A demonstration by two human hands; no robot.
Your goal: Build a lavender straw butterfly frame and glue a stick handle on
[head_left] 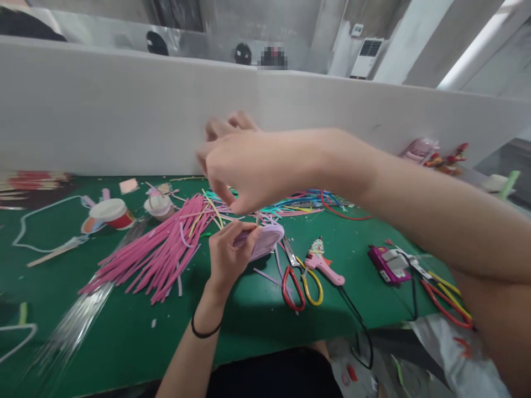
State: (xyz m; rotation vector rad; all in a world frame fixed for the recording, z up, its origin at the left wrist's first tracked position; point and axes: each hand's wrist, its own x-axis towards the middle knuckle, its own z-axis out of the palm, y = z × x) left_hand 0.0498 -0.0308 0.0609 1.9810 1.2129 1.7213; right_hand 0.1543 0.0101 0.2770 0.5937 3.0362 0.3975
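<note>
Low over the middle of the table, my left hand [232, 251] is closed, thumb against fingers, on the edge of a lilac disc [267, 240]. The disc is flat and rounded, apparently wound from fuzzy strips; my fingers cover its left side. Above it, my right hand [236, 163] is raised in front of the white partition, its fingers bent and smeared by motion. Whether anything is in those fingers I cannot make out. Just right of the disc lie scissors [297, 282] with one red and one yellow handle loop, and a pink glue gun [326, 268].
A bundle of pink pipe cleaners [160, 251] spreads across the green table [257, 326]. Paper cups [111, 213] stand behind it. Mixed coloured strips [302, 202] lie at the back. A magenta box [388, 265] and more scissors [443, 293] are at right. The white partition [103, 105] runs behind.
</note>
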